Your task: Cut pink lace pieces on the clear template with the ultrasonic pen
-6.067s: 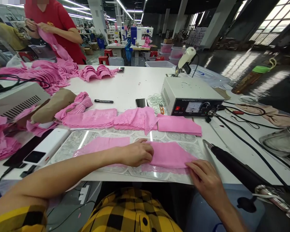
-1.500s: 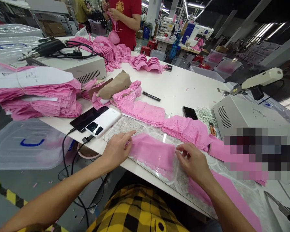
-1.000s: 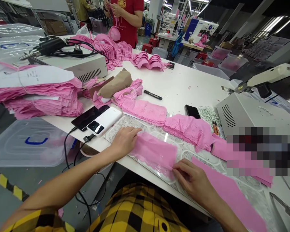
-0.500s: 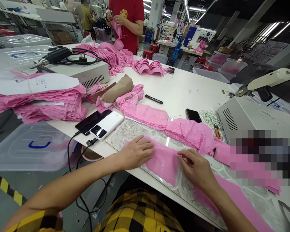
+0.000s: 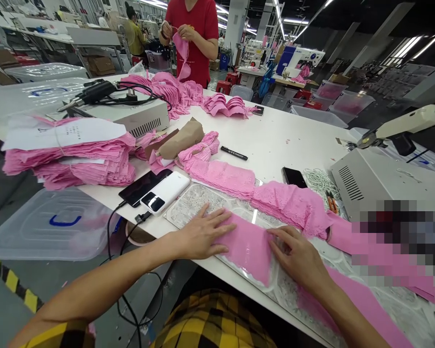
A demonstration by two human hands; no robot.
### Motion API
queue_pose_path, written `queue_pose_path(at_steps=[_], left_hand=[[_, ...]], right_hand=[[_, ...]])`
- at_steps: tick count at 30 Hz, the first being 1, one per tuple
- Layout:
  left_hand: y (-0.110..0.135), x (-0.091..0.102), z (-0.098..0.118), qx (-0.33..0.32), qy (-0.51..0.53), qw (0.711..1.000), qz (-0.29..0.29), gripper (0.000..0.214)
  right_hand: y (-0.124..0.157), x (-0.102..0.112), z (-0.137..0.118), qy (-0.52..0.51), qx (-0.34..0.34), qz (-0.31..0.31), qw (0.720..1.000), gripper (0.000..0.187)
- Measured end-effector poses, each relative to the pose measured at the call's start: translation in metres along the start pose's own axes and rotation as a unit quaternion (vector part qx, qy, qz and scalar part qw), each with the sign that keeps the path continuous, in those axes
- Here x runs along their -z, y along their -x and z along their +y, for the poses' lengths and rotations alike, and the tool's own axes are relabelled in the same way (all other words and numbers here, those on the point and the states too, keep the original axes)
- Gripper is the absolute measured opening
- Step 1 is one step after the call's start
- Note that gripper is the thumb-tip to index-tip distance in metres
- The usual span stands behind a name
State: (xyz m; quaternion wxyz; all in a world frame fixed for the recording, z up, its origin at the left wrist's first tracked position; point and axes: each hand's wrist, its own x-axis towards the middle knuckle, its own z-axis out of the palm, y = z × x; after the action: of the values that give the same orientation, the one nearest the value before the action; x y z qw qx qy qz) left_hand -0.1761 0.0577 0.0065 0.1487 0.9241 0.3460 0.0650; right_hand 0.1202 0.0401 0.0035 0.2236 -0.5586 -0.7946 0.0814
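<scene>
A pink lace piece (image 5: 248, 246) lies flat on a clear patterned mat (image 5: 192, 205) at the table's near edge. My left hand (image 5: 203, 234) rests on the piece's left end, fingers spread flat. On the right end my right hand (image 5: 299, 258) presses down with its fingers stretched out. A second pink piece (image 5: 358, 299) lies on the mat under my right forearm. Behind the mat runs a row of stacked pink lace (image 5: 261, 191).
A white power bank (image 5: 166, 192) and a black phone (image 5: 139, 186) lie left of the mat. Bundled pink stacks (image 5: 72, 159), two white machines (image 5: 384, 181), a black marker (image 5: 234, 153) and another phone (image 5: 294, 177) share the table. A person in red (image 5: 194, 34) handles pink fabric at the far side.
Both hands have slid a little along the pink piece and now lie flatter on it; the left fingers have spread. The camera view shifted slightly.
</scene>
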Motion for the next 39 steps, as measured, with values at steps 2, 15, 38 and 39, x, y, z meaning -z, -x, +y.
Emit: queue_pose_path(at_steps=[2,15,38,39], left_hand=[[0.002,0.003,-0.002,-0.009,0.002,1.000,-0.009,0.064],[0.035,0.020,-0.020,0.018,0.042,0.999,-0.012,0.062],[0.049,0.018,-0.024,-0.010,-0.028,0.993,0.110,0.028],[0.053,0.019,-0.028,0.015,-0.043,0.988,0.145,0.028]], right_hand=[[0.002,0.001,0.000,0.016,0.000,-0.007,1.000,0.031],[0.022,0.006,-0.003,0.081,0.139,0.067,0.985,0.031],[0.046,-0.009,-0.005,0.047,0.196,0.082,0.976,0.031],[0.046,-0.009,-0.006,0.047,0.196,0.081,0.976,0.030]])
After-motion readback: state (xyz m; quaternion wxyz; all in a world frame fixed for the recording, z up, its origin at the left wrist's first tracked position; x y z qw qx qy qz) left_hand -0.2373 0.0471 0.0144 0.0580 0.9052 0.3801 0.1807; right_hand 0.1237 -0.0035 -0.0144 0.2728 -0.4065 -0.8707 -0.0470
